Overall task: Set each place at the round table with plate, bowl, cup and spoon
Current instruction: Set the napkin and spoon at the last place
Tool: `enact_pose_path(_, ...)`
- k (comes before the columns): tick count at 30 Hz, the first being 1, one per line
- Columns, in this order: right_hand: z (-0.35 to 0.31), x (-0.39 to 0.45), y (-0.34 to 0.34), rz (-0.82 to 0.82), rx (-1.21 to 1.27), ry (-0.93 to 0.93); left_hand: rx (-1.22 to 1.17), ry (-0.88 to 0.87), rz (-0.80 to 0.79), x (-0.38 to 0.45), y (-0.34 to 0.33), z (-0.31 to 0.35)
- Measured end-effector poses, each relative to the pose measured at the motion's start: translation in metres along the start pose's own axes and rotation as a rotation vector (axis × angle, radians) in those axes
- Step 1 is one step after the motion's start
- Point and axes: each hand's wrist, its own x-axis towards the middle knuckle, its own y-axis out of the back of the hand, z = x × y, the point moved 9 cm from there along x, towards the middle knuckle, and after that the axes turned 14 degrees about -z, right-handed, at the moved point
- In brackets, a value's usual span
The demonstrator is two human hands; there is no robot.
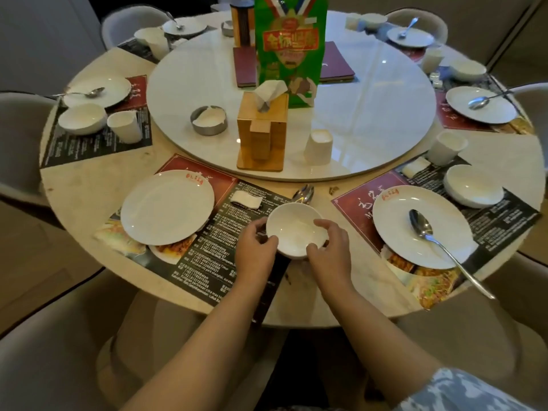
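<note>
Bowl (293, 229) placement at the near setting is judged to be the step in hand: it is grasped at its rim by the left hand (257, 247) and the right hand (329, 247), above the placemat (207, 247), right of the plate (167, 206). A spoon (303, 193) is seen just beyond it, partly hidden. A cup (318, 146) is left on the turntable (370, 108); next, setting the bowl down and fetching that cup and spoon is probably called for. Counted across the table: six plates, six bowls, six cups and six spoons are visible, though the farthest pieces are blurred.
</note>
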Motion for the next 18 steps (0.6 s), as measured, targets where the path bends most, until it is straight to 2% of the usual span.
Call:
enact_pose_path(9,-0.037,-0.008,-0.094,-0.26,-0.038,0.104,-0.061,0.069,0.258,-0.032,0.107,-0.023)
enact_pose_path(18,-0.038,-0.01,-0.116,-0.293,-0.091,0.089,-0.023,0.101,0.254,-0.039,0.121,-0.038)
